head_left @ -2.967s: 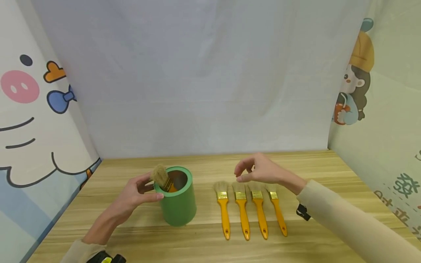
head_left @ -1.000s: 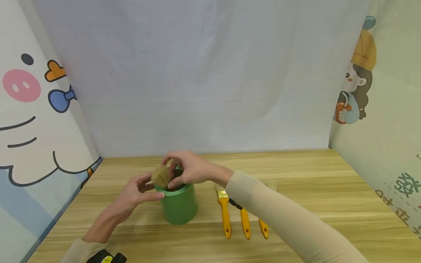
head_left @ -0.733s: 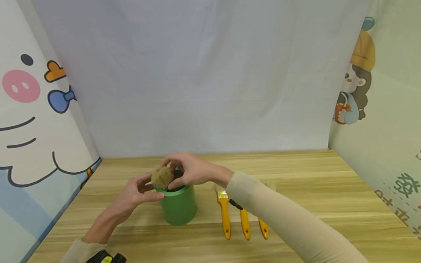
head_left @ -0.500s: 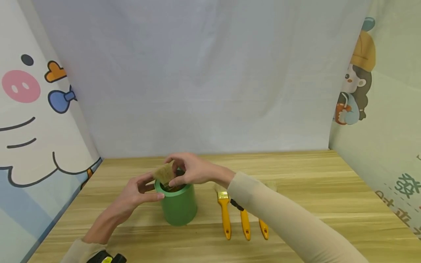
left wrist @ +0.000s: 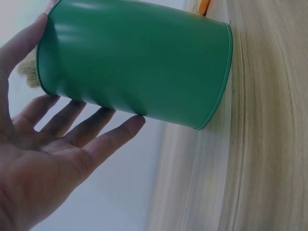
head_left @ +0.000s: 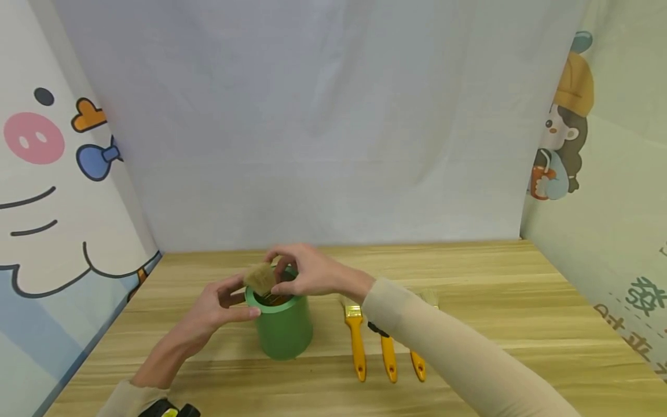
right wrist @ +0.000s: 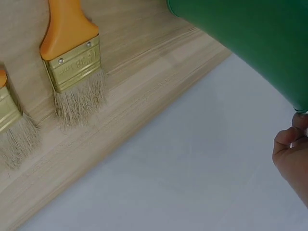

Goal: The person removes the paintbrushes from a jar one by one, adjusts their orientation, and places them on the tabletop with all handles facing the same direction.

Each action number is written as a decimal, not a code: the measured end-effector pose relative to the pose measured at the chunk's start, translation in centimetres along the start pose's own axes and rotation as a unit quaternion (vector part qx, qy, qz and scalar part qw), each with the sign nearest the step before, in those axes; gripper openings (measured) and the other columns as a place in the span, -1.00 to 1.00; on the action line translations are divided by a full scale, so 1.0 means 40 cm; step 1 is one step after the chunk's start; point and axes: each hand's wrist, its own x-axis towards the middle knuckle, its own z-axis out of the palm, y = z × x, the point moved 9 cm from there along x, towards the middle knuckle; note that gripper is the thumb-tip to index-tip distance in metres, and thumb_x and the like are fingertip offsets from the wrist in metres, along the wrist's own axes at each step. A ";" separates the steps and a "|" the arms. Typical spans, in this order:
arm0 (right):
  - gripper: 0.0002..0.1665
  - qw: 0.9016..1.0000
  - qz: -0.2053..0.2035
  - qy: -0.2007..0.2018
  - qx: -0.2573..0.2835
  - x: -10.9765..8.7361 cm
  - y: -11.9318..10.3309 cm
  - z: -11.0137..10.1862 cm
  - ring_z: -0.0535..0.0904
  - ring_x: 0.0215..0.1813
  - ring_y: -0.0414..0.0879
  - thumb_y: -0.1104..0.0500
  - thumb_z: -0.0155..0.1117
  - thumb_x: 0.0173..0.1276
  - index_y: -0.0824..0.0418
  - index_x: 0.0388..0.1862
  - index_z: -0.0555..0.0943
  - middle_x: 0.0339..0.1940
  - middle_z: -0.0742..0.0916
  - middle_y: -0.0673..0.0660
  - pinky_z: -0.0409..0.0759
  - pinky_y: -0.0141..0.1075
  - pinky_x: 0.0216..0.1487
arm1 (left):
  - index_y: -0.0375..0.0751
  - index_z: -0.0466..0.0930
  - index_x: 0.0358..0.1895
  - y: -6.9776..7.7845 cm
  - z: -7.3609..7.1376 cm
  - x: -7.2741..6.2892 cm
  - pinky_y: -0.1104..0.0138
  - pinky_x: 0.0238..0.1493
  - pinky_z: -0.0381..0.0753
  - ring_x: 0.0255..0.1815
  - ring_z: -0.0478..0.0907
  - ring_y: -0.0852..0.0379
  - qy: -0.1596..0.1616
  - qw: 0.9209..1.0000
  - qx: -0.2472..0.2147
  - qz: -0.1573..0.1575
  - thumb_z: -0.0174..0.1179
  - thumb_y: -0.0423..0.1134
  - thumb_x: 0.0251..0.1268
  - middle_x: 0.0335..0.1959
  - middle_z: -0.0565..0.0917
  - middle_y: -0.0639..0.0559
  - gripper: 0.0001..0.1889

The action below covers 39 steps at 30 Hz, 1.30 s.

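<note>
A green can [head_left: 284,330] stands on the wooden table, left of the middle. My left hand [head_left: 216,307] holds it at the rim, thumb at the front and fingers along its left side. In the left wrist view, the fingers [left wrist: 96,130] of that hand lie spread against the can's wall. A paintbrush [head_left: 260,278] leans in the can, bristles up, its handle hidden inside. My right hand [head_left: 307,272] reaches over the opening and pinches this brush near its metal band. In the right wrist view, only curled fingers [right wrist: 293,139] show beside the can's edge.
Several paintbrushes with yellow handles lie in a row right of the can, the nearest brush [head_left: 356,341] in full view. My right sleeve [head_left: 448,341] covers parts of the others. A pale curtain [head_left: 333,127] rises behind the table [head_left: 260,388], with printed cloths at both sides.
My right hand has moved left from above the lying brushes to the can's opening. The brush in the can has turned, its bristles now leaning differently. My left hand stays on the can.
</note>
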 end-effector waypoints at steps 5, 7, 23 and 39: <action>-0.43 1.000 -0.008 -0.002 -0.005 0.006 -0.006 0.008 0.68 -0.01 -0.26 0.24 0.57 0.35 0.15 0.28 0.57 -0.15 0.78 -0.05 0.56 -0.31 0.17 | -0.31 0.17 0.66 -0.001 0.002 0.001 0.01 0.17 0.66 0.46 0.36 -0.46 -0.003 1.000 -0.001 0.002 0.30 -0.34 0.47 0.60 0.23 -0.40 -0.22; -0.41 1.000 -0.011 -0.002 -0.010 0.008 -0.010 0.010 0.67 -0.02 -0.26 0.24 0.57 0.35 0.15 0.31 0.56 -0.16 0.78 -0.04 0.55 -0.32 0.17 | -0.31 0.15 0.67 -0.002 0.002 0.001 0.02 0.17 0.66 0.47 0.35 -0.47 -0.004 1.000 -0.001 0.003 0.30 -0.34 0.47 0.61 0.20 -0.39 -0.21; -0.45 0.999 -0.053 -0.003 0.005 0.008 -0.042 0.007 0.63 -0.14 -0.18 0.33 0.46 0.43 0.18 0.35 0.56 -0.13 0.75 0.03 0.58 -0.32 0.02 | -0.34 0.22 0.64 -0.010 -0.004 0.005 0.00 0.18 0.65 0.46 0.36 -0.45 0.007 1.000 0.001 -0.006 0.33 -0.33 0.44 0.56 0.32 -0.36 -0.23; -0.47 0.990 -0.102 0.089 0.050 0.015 -0.101 -0.120 0.48 -0.40 -0.13 0.33 0.42 0.45 0.23 0.36 0.57 -0.31 0.72 0.02 0.42 -0.35 -0.15 | -0.29 0.16 0.67 -0.009 -0.003 0.009 -0.05 0.18 0.65 0.44 0.35 -0.52 0.001 1.000 0.007 0.014 0.32 -0.33 0.43 0.60 0.23 -0.38 -0.19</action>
